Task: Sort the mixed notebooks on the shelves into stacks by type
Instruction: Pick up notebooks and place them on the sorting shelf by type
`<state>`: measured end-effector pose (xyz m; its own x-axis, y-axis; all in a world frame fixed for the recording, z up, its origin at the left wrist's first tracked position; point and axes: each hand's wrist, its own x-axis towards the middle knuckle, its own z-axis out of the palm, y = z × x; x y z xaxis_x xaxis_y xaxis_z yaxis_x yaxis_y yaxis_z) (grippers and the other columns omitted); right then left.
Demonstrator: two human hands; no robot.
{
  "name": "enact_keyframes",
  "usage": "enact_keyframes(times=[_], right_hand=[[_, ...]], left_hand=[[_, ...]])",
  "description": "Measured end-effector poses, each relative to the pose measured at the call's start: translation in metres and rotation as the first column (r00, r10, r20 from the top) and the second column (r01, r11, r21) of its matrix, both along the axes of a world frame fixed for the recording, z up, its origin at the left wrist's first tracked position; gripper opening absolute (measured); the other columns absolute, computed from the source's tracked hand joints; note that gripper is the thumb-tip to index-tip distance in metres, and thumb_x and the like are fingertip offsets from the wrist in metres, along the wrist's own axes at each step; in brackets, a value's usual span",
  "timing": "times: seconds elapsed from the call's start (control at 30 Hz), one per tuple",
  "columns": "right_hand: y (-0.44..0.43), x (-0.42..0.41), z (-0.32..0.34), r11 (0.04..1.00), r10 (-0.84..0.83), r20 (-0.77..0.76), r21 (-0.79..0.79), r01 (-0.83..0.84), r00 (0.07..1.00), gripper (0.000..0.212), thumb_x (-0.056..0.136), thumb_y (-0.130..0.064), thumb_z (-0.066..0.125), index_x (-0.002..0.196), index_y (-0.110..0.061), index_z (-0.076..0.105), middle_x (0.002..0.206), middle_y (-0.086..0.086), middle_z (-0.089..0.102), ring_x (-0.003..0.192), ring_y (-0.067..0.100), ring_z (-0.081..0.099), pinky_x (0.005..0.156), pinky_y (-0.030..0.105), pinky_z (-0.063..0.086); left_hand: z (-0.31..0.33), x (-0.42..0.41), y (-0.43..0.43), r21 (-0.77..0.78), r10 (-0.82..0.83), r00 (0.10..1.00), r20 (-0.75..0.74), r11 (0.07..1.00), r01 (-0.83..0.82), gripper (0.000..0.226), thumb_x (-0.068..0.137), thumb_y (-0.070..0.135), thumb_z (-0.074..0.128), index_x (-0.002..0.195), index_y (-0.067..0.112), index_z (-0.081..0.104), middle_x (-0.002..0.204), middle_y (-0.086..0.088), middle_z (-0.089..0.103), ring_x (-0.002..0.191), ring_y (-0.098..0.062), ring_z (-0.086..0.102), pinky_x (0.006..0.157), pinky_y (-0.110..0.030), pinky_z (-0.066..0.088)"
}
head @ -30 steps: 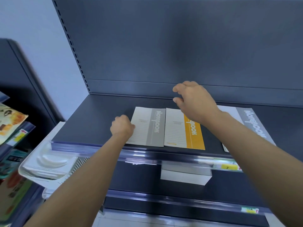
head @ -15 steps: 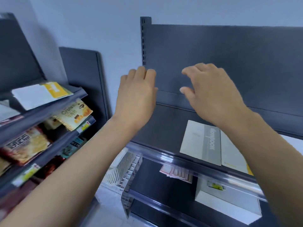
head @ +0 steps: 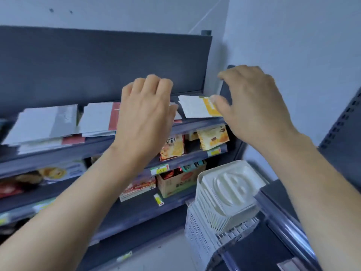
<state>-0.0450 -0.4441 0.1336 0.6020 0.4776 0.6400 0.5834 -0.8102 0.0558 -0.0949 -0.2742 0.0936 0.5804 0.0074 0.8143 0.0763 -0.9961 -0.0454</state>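
Paper notebook point(head: 193, 106) lies flat near right hand point(head: 254, 104)

Flat on the top shelf point(head: 88, 148) lie a grey-banded notebook stack point(head: 45, 124) left, a red-banded stack point(head: 97, 118) middle, and an orange-banded notebook point(head: 195, 106) right.

Pale blue-grey walls point(head: 293, 36) meet in a corner — dark shelving point(head: 97, 61) against them, light floor point(head: 166, 251) below.

We see a dark slate-blue back panel point(head: 97, 61) and a pale blue-grey wall point(head: 293, 36). The 3 covers we can tell are white: the grey-banded notebook point(head: 45, 122), the red-banded notebook point(head: 99, 118), the yellow-banded notebook point(head: 197, 106). Lower down we find a yellow-and-orange snack packet point(head: 213, 136), a yellow-green price tag point(head: 160, 169) and a cream-white basket point(head: 220, 194) with slatted sides.
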Motion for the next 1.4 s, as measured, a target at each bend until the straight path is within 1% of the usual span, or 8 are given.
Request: enact_keyframes(times=[0.23,0.47,0.8,0.93,1.03,1.2,1.27,1.4], right_hand=[[0.068,0.081,-0.02,0.989,0.146,-0.056,0.034,-0.144,0.988,0.034,0.095,-0.029,0.049,0.121,-0.008,0.052,0.12,0.01,0.056,0.115,0.03,0.045,0.093,0.037,0.034],[0.095,0.204,-0.041,0.994,0.108,-0.196,0.021,-0.106,0.975,0.034,0.096,-0.028,0.049,0.12,-0.005,0.052,0.118,0.014,0.057,0.112,0.033,0.047,0.088,0.041,0.039],[0.116,0.349,-0.11,0.995,-0.066,-0.476,-0.103,0.019,0.877,0.045,0.093,-0.037,0.051,0.122,-0.002,0.051,0.121,0.018,0.057,0.11,0.035,0.053,0.085,0.04,0.046],[0.109,0.379,-0.136,0.977,-0.192,-0.599,-0.191,0.094,0.777,0.057,0.091,-0.049,0.049,0.124,-0.003,0.049,0.124,0.017,0.054,0.112,0.035,0.051,0.084,0.038,0.045],[0.104,0.391,-0.148,0.952,-0.301,-0.669,-0.251,0.175,0.68,0.071,0.083,-0.063,0.05,0.127,-0.007,0.044,0.13,0.016,0.048,0.119,0.037,0.041,0.088,0.041,0.041],[0.101,0.409,-0.151,0.925,-0.376,-0.758,-0.275,0.262,0.533,0.102,0.067,-0.078,0.056,0.139,-0.008,0.033,0.142,0.018,0.035,0.132,0.037,0.028,0.102,0.046,0.032],[0.102,0.415,-0.152,0.912,-0.408,-0.757,-0.314,0.264,0.509,0.106,0.063,-0.082,0.054,0.137,-0.009,0.036,0.141,0.018,0.037,0.131,0.038,0.029,0.104,0.047,0.031],[0.103,0.423,-0.156,0.896,-0.444,-0.73,-0.358,0.263,0.519,0.101,0.061,-0.084,0.053,0.13,-0.01,0.044,0.132,0.015,0.046,0.12,0.037,0.039,0.097,0.044,0.034]], left_hand=[[-0.022,0.041,0.064,-0.114,0.204,0.976,-0.078,0.971,-0.212,0.028,0.087,0.018,0.064,0.109,0.002,0.057,0.101,-0.017,0.059,0.092,-0.039,0.053,0.081,-0.045,0.039],[-0.039,0.16,0.093,-0.256,0.248,0.924,-0.291,0.91,-0.325,0.029,0.092,0.026,0.054,0.113,0.007,0.051,0.113,-0.012,0.053,0.103,-0.033,0.048,0.083,-0.038,0.036],[-0.106,0.275,0.156,-0.362,0.218,0.642,-0.735,0.674,-0.644,0.063,0.088,0.046,0.058,0.127,0.0,0.04,0.127,-0.019,0.047,0.112,-0.034,0.05,0.084,-0.039,0.044],[-0.113,0.297,0.168,-0.252,0.247,0.522,-0.816,0.661,-0.707,0.076,0.079,0.067,0.053,0.117,0.001,0.05,0.126,-0.02,0.046,0.113,-0.034,0.046,0.079,-0.037,0.042],[-0.115,0.309,0.172,-0.206,0.214,0.448,-0.868,0.666,-0.717,0.068,0.077,0.073,0.048,0.084,0.006,0.054,0.124,-0.02,0.047,0.114,-0.033,0.042,0.076,-0.037,0.037],[-0.118,0.323,0.174,-0.254,0.135,0.463,-0.876,0.688,-0.68,0.053,0.085,0.059,0.052,0.066,0.01,0.042,0.116,-0.023,0.056,0.091,-0.028,0.05,0.072,-0.032,0.036],[-0.117,0.326,0.175,-0.323,0.087,0.507,-0.858,0.675,-0.663,0.047,0.087,0.05,0.057,0.072,0.007,0.046,0.105,-0.019,0.06,0.092,-0.029,0.055,0.072,-0.031,0.039],[-0.116,0.328,0.171,-0.506,-0.008,0.626,-0.78,0.597,-0.623,0.027,0.088,0.024,0.065,0.096,0.003,0.05,0.076,-0.007,0.05,0.061,-0.017,0.047,0.057,-0.023,0.041]])
